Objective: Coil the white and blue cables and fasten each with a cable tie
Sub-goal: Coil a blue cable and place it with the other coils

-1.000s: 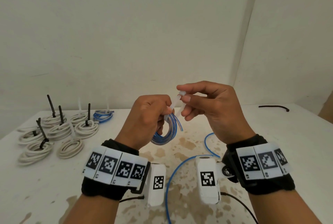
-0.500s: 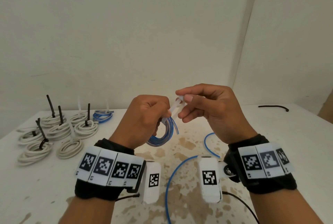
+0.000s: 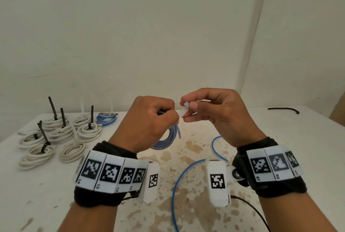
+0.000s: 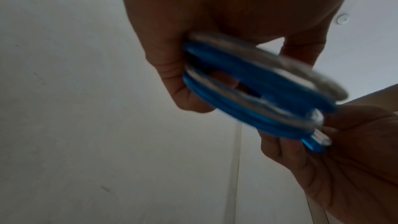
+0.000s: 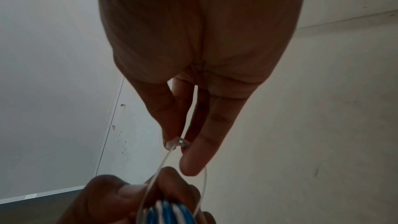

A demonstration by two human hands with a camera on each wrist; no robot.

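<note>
Left hand (image 3: 149, 123): raised above the table (image 3: 280, 157), fingers curled tight round one blue-and-white coil (image 3: 168, 138); the coil hangs below the fist, clear of the tabletop.
Right hand (image 3: 214, 114): raised just beside the left, thumb and forefinger pinching the head of one clear tie (image 5: 176, 143); remaining fingers loosely bent.
Tie: its strap loops from the pinched head down round the coil's strands by the left fingers.
Loose cable (image 3: 179, 179): one blue length, lying on the table between the wrists and running off the near edge.
White coils (image 3: 56, 136): seven counted, grouped at far left of the table; black ties stand up from several.
Blue coil (image 3: 106, 118): one, tied, behind the white group.
Black tie (image 3: 283, 109): one, lying apart at far right.
Tabletop: white, brown stains in the middle.
</note>
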